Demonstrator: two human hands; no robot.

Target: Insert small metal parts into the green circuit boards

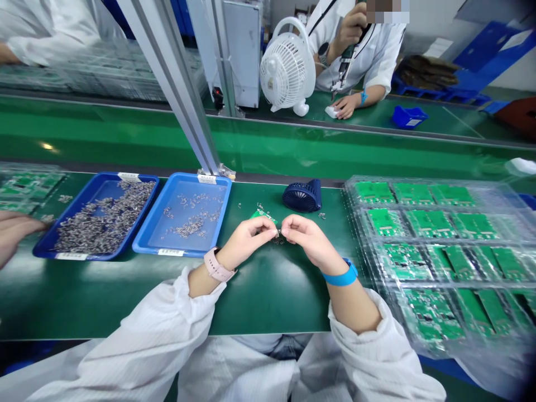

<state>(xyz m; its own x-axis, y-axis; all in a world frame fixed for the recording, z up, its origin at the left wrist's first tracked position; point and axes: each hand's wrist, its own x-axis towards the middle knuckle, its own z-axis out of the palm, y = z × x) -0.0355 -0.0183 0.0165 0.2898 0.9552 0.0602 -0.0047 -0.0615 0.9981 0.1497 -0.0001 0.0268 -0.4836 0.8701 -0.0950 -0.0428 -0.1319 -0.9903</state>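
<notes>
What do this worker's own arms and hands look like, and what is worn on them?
Both hands are bare, with no gloves. Loose, wrinkled white sleeves stop short of the wrists. The left wrist wears a pale pink strap with small holes; the right wears a bright blue band with a raised blue fastener.

- Worktop (167,301): smooth, green, glossy enough to mirror light.
- Small pinched part (279,231): metallic-looking; finish too small to tell.
- Heaped components (100,223): shiny grey metal, rough as a mass.
- Two trays (146,237): smooth blue plastic.
- Tray labels (171,252): white, paper-like.
- Stacked trays (355,223): clear, glossy plastic.
- Post (167,72): smooth, satin silver metal.
- White fan (288,72): plastic.
- Sleeves (146,329): white, creased, matt cloth.
</notes>
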